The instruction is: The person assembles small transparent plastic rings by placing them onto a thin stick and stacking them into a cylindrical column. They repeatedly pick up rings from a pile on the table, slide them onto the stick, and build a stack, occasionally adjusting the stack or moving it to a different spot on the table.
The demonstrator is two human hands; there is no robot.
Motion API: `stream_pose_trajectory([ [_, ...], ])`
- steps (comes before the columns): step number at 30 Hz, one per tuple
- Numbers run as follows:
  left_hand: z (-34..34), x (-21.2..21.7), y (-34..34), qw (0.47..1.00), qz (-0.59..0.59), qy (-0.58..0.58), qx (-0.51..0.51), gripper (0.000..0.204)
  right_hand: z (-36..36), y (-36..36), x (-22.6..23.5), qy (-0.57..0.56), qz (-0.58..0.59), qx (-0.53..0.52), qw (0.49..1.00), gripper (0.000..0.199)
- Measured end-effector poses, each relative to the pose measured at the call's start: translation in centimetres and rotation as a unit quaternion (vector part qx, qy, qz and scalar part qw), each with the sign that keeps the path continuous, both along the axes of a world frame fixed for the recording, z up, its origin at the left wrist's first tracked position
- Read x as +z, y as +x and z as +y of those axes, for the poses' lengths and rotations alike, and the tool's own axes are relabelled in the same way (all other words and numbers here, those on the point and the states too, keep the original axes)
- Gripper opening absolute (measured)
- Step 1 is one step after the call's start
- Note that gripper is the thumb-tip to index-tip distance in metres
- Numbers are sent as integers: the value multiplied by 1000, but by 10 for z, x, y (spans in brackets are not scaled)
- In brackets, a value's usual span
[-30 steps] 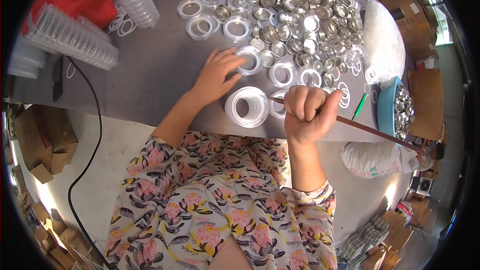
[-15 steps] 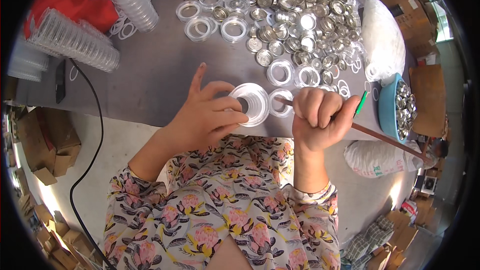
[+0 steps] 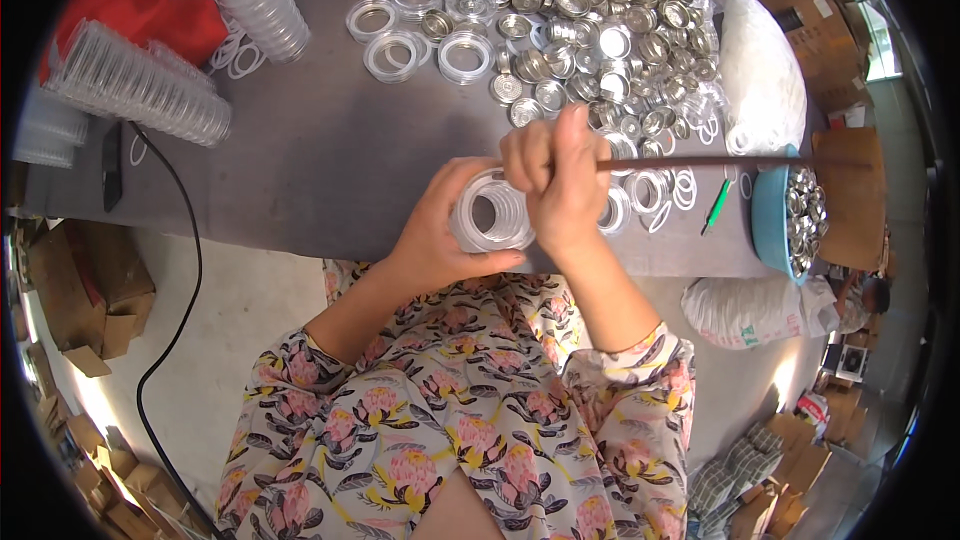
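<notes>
My left hand [image 3: 432,225] curls round a clear round plastic piece [image 3: 514,220] with stepped, ring-like walls and an open middle, close to the table's near edge. In my right hand [image 3: 562,175] is a long thin brown rod [image 3: 720,162], gripped in closed fingers with the thumb up. The rod's long part sticks out to the right, while its short end lies hidden by the fist at the plastic piece's rim. Beside the right wrist, several clear plastic rings [image 3: 648,190] lie on the table. Farther right rests a small green-handled tool [image 3: 717,205].
Shiny metal caps [image 3: 570,2] are heaped at the far side. A blue tub [image 3: 770,225] of metal caps and a white bag [image 3: 765,80] stand right. Left are stacked clear plastic pieces [image 3: 140,85], red cloth [image 3: 140,10] and a black cable [image 3: 190,190].
My right hand has moved left and up to the clear piece, and the rod has swung nearly level. The green-handled tool has left that hand for the table. My left fingers have wrapped round the piece.
</notes>
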State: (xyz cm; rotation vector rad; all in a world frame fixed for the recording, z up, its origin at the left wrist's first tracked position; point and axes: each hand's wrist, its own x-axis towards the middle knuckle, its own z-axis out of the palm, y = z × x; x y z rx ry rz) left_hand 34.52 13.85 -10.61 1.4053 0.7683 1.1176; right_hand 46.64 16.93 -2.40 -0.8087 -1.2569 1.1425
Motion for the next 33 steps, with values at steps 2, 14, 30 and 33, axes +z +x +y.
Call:
stream_pose_trajectory([
  [2,1,-1,-1,999,28,38,7,78,-1,16,2,-60,69,30,995,57],
  [14,-1,-14,0,995,57,81,26,84,-3,-6,-4,-49,19,4,999,56],
  [30,118,-37,-67,784,473,271,296,30,-33,37,2,22,147,-10,989,60],
  [33,75,12,-49,851,296,360,242,22,-34,52,2,46,140,-60,987,60],
])
